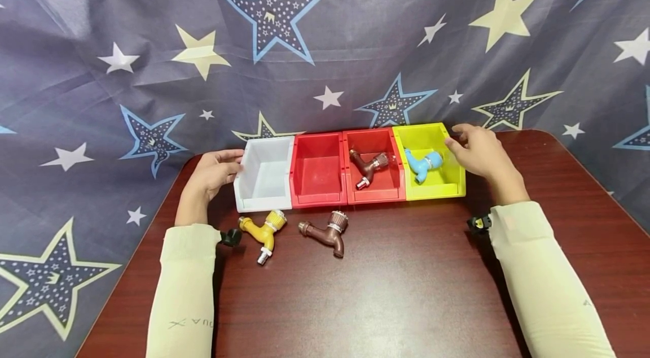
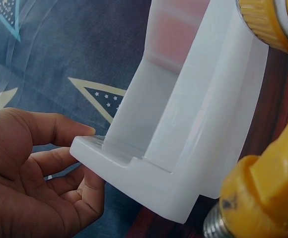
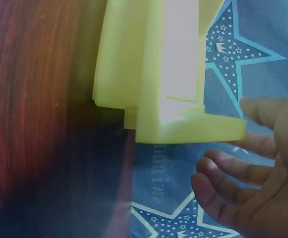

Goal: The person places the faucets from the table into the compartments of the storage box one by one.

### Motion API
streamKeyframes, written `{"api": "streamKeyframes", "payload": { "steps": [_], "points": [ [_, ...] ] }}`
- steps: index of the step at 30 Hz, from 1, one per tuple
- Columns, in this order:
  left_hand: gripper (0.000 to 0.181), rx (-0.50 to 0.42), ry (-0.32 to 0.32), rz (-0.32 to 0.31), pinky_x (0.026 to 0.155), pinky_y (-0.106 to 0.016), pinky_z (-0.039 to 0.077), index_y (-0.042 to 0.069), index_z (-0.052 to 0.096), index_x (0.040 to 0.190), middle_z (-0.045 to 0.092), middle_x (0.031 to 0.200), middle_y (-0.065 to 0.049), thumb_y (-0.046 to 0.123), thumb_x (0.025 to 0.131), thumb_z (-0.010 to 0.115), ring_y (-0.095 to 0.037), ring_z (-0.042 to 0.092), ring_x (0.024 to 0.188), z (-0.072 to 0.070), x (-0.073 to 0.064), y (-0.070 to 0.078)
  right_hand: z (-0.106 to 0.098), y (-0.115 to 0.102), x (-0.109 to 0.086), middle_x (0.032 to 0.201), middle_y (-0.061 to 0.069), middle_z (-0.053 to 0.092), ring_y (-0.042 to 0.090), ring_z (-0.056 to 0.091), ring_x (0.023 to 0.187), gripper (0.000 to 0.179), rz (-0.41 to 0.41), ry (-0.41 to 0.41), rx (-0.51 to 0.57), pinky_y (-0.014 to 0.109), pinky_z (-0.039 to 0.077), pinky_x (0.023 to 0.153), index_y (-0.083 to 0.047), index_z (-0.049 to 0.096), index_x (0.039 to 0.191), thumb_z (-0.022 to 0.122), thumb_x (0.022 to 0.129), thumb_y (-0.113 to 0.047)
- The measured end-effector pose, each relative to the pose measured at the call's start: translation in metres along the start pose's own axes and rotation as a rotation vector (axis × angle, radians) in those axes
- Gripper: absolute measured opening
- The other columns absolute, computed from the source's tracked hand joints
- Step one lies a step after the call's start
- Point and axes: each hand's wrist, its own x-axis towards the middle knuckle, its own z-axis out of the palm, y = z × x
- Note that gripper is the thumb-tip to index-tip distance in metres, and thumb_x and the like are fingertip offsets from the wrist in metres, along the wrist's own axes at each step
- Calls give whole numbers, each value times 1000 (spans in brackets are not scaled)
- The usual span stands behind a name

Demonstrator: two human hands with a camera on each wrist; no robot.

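Four joined bins stand in a row in the head view: a white bin (image 1: pixel 266 204), two red bins (image 1: pixel 319 199) (image 1: pixel 377 194) and a yellow bin (image 1: pixel 437 191). My left hand (image 1: pixel 209 176) is at the white bin's outer side, its fingertips right at the rim in the left wrist view. On the far side, my right hand (image 1: pixel 484 155) is beside the yellow bin, fingers relaxed and spread near its rim. A brown faucet (image 1: pixel 368 169) lies in the right-hand red bin, and a blue faucet (image 1: pixel 424 165) in the yellow bin.
In front of the bins, a yellow faucet (image 1: pixel 264 232) and another brown faucet (image 1: pixel 327 234) lie on the dark wooden table (image 1: pixel 406 290). Behind the table hangs a star-patterned cloth (image 1: pixel 304 87). The yellow faucet is close to my left wrist.
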Motion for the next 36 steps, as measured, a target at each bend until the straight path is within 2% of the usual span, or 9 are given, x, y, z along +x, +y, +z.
{"api": "streamKeyframes", "payload": {
  "steps": [5,11,19,26,30,33,36],
  "points": [
    [55,7,-5,-8,79,-19,54,-6,44,150,48,142,-23,-2,97,56,-5,61,95,-1,0,1,2,5,-1,114,32,68,47,64,103,50,74,4,40,62,47,89,10,58,135,55,104,-29],
    [55,26,1,-21,83,-21,54,-4,43,151,46,146,-23,-1,97,56,-5,60,97,-1,0,3,2,10,-2,114,33,67,43,66,97,51,98,-34,108,55,52,83,10,57,136,56,104,-29],
    [55,27,3,-25,79,-19,53,-4,43,151,47,144,-22,0,98,56,-4,60,94,-1,3,0,5,17,-1,110,27,69,26,67,81,46,139,-98,223,29,53,67,9,61,132,56,105,-28],
    [55,37,1,-20,80,-19,54,-4,43,151,47,144,-23,0,98,56,-5,60,95,1,3,0,7,20,-2,134,28,59,19,63,98,48,238,-172,424,22,53,73,10,54,140,53,107,-25],
    [55,45,4,-21,79,-18,53,-3,43,152,46,146,-23,0,98,55,-5,59,96,0,4,0,5,20,-2,138,29,55,10,63,95,47,272,-201,522,21,55,76,11,49,143,52,107,-21],
    [55,59,8,-14,78,-18,53,-3,44,152,46,146,-23,1,98,56,-5,59,95,0,3,0,5,19,-2,137,28,56,6,62,91,45,283,-202,546,22,54,76,11,49,142,52,107,-17],
    [54,104,22,-5,77,-18,52,-3,46,150,49,145,-24,1,98,57,-7,59,95,1,2,1,6,18,-3,133,27,57,7,60,89,45,271,-195,527,23,53,76,11,51,141,52,106,-16]
  ]
}}
